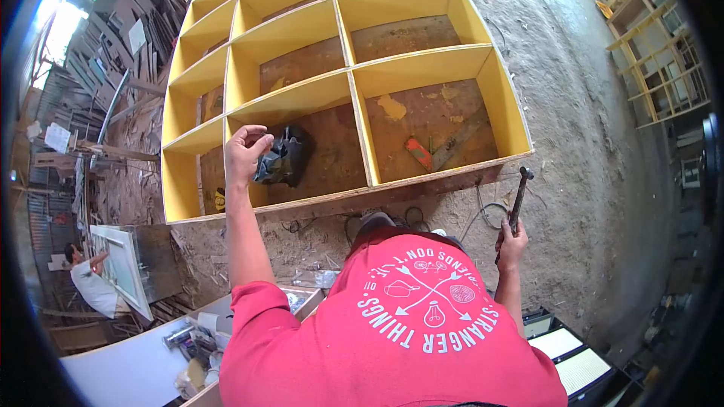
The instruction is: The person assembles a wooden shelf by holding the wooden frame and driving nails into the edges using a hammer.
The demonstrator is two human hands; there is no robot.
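Note:
My right hand (512, 244) grips a hammer (519, 200) by its handle, head up, just outside the near right corner of a yellow wooden shelf frame (362, 124). Over the frame's near left part is my left hand (247, 152), its thumb and fingertips pinched together. Whatever lies between those fingertips is too small to make out. Just beside that hand, a crumpled black plastic bag (290, 155) lies in a near compartment. The near right compartment contains an orange-red object (418, 152) and a long flat strip (461, 138).
A person (94, 286) works at a white-framed panel (124, 267) on the left. Scrap boards (124, 26) lean behind. Cables (483, 215) lie on the dusty floor near the frame. A white surface with tools (128, 365) is at lower left; yellow lattice frames (664, 68) stand at right.

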